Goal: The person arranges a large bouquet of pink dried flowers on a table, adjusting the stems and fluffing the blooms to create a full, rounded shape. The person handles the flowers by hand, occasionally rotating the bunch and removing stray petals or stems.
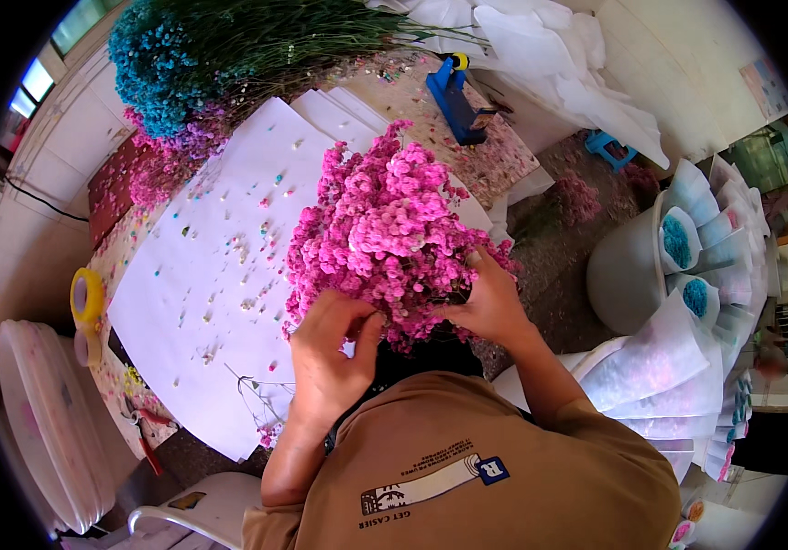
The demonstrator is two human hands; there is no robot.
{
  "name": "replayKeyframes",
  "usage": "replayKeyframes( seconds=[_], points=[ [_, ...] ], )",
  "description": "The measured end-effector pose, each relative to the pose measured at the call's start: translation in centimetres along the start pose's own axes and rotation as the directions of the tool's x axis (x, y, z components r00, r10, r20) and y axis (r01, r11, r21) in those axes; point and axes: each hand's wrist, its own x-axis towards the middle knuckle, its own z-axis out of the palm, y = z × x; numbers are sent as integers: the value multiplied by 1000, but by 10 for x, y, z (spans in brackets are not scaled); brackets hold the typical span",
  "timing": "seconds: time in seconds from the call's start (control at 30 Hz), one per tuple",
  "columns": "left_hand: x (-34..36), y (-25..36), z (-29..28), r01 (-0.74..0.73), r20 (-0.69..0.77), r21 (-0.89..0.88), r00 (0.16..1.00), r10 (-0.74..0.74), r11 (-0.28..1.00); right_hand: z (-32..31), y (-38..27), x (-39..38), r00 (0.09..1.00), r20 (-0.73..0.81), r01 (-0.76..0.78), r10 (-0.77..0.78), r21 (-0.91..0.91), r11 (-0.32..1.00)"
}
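A full bunch of bright pink dried flowers [394, 220] is held in front of my body, its heads spreading toward the table. On its right side my right hand [490, 302] grips it, thumb pressed in among the blooms and fingers round the outer edge. My left hand [330, 344] is at the bunch's lower left edge, thumb and forefinger pinched together. What lies between those fingertips is too small to tell. The stems of the bunch are hidden. White paper sheets [220, 275] strewn with loose petals lie beneath and to the left.
Teal flowers [156, 73] with long green stems lie at the far left. A blue tape dispenser [458, 101] stands at the back. Yellow tape [87, 295] and red-handled pruning shears [149, 451] are on the left edge. At right, a grey bucket [623, 266] holds wrapped bouquets.
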Motion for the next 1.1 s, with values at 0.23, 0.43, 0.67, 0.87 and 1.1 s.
replayKeyframes(
  seconds=[0.23,0.43,0.67,0.87,1.1],
  points=[
    [-4,1,8,-234,61,210,972,226,949,1,0,1,999,39,-22,22,4,1000],
    [1,10,8,-323,98,317,946,308,892,-1,-3,1,998,50,-40,40,12,999],
    [0,3,8,-299,137,458,954,266,837,-2,-9,2,998,38,-59,58,13,998],
    [5,2,-2,-414,169,553,905,390,723,2,-4,2,998,19,-54,54,-5,999],
    [-3,4,4,-415,81,322,907,413,851,-7,-15,3,989,85,-122,121,9,992]
  ],
)
